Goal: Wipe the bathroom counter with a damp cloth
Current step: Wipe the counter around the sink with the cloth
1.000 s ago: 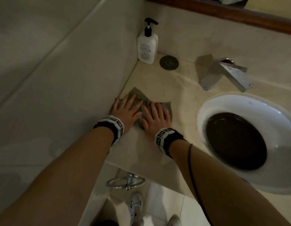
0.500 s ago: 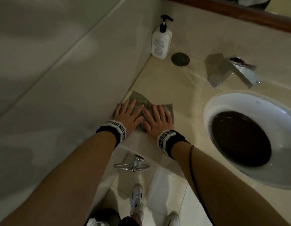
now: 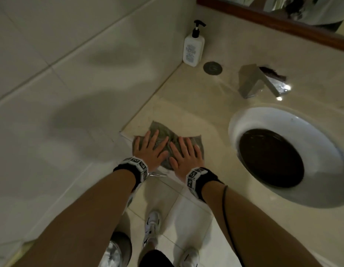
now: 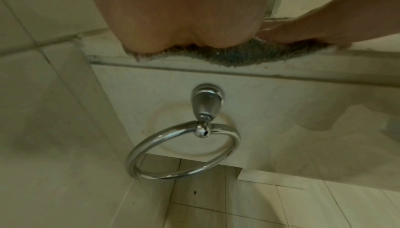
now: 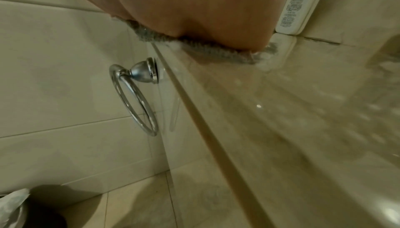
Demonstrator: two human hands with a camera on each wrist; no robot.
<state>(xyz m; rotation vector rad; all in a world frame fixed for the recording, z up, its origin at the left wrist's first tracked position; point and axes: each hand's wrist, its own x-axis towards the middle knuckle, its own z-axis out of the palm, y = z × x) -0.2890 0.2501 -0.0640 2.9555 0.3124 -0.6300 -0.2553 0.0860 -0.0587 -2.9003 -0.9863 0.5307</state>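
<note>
**Cloth at the worktop's front lip, both hands flat on it**

I had both hands spread flat on the cloth (image 3: 163, 140), fingers straight and pressing down, gripping nothing: the left hand (image 3: 148, 149) on its left half, the right hand (image 3: 185, 155) on its right half, thumbs nearly touching. The cloth lay at the front left corner of the worktop (image 3: 196, 110), close to the side wall. In the left wrist view its fuzzy hem (image 4: 238, 57) reached the very front lip, just above the towel ring (image 4: 184, 151) fixed to the panel below.

My main worry was the edge. With the heels of my hands already at the lip, I judged that any pull toward me would drag the cloth off the worktop and onto the floor, since flat palms pin it only by pressure. Lifting one palm mid-stroke could let that half bunch up and leave a missed band.

A push away along the wall carried a different risk. The soap bottle (image 3: 193, 49) stood upright in the far corner, and a long stroke could knock it over. The faucet (image 3: 261, 81) and the basin (image 3: 250, 120) lay to the right, well apart from the cloth for now; a wide sweep that way could slide a corner into the bowl. Wet stone might also let my palms skid.
</note>
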